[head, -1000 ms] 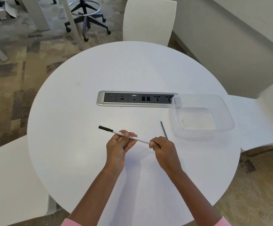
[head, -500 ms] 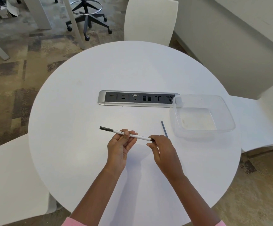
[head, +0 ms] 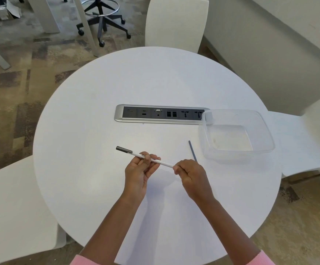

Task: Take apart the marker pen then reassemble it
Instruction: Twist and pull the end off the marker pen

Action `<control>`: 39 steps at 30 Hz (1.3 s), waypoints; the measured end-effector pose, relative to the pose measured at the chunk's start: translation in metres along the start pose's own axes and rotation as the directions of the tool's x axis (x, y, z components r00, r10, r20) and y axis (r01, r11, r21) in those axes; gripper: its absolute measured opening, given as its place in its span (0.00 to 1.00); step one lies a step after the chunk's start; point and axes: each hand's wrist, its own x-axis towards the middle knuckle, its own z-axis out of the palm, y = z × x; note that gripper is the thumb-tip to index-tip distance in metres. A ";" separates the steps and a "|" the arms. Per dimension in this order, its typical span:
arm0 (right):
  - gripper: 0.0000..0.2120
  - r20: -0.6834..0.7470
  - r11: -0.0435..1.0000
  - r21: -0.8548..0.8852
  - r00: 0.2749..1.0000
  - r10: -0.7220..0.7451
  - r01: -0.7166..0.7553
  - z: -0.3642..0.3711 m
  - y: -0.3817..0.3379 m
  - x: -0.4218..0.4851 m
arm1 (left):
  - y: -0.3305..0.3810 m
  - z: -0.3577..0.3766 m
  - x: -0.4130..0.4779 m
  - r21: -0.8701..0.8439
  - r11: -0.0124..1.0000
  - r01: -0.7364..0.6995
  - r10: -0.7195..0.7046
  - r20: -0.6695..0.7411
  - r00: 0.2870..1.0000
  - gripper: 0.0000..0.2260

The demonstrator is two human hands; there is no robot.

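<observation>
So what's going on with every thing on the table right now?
Marker pen: held off the table by both hands, black cap on its far-left end.
Left hand: closed on the pen's middle.
Right hand: closed on the pen's right end.
Thin grey rod: lying loose on the table, partly hidden by the right hand.
Clear plastic tub: open, empty.
Socket strip: nothing plugged in.

Bare table [head: 90, 131] lies open at left and centre of the frame; at right, a clear container [head: 237, 134], thin grey rod [head: 192, 150] and socket strip [head: 161, 116] stand in the way.
</observation>
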 end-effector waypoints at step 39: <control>0.18 0.350 0.702 0.440 0.827 0.440 -0.560 -0.007 -0.016 0.006 | -0.011 0.011 -0.003 -0.028 0.999 0.028 -0.025 0.100 0.995 0.09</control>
